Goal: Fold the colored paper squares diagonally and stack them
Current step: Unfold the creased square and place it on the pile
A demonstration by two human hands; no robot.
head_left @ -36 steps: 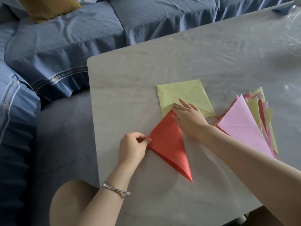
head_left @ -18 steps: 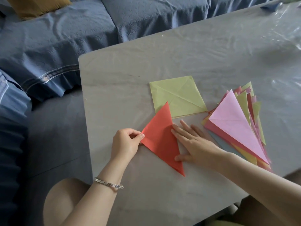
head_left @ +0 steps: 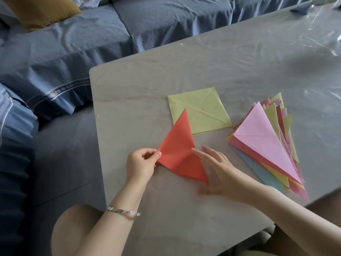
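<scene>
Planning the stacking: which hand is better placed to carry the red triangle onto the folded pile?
Likely right: the right hand sits between red triangle and folded pile; the left hand pinches its far corner.

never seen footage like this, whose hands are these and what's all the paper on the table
No machine here: a person wears a camera on the head, so this view looks forward and down at their own bare hands. On the grey table lie a pile of flat yellow-green squares, a fanned stack of folded triangles with pink on top, and a red triangle. The left hand pinches the red triangle's left corner. The right hand, fingers straight and slightly blurred, lies at its right edge and grips nothing.
</scene>
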